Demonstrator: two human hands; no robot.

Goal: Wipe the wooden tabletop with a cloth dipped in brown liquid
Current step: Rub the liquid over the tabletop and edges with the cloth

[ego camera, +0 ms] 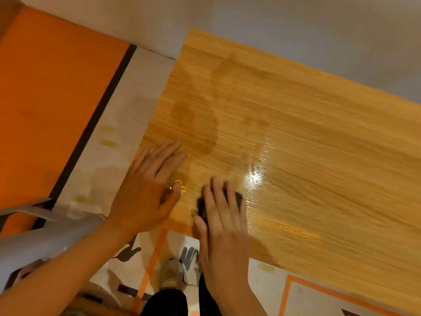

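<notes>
Both hands are on the near corner of the desk [307, 133]. The right hand [222, 233] lies palm down with its fingers straight and close together, pressing on a dark cloth [237, 198]; only the cloth's edges show beyond the fingers and beside the thumb. The left hand [148, 190] lies flat on the wood just to the left of the right one, fingers spread and extended, holding nothing. The two hands are near each other but apart. A small glinting wet mark [180, 187] sits on the wood between them, by the left thumb.

Below the desk edge, at the bottom of the view, a shoe [169, 275] and dark trouser legs [166, 302] stand on a pale floor covering [262, 290] printed with orange lines and grey shapes. A grey bar [45, 238] crosses the lower left, beside the left forearm.

The desk surface is light wood with a fine straight grain. Just beyond the right hand the wood is wet and glossy, with a bright light reflection [254, 179]. Farther on, a darker brownish damp patch [200, 124] spreads over the left part of the desk and up toward its far edge.

Left of the desk lies a strip of pale sheeting [127, 110] carrying several yellowish smears, then a dark band [95, 124], then an orange surface [50, 99]. A plain pale wall [296, 30] stands behind the far edge.
</notes>
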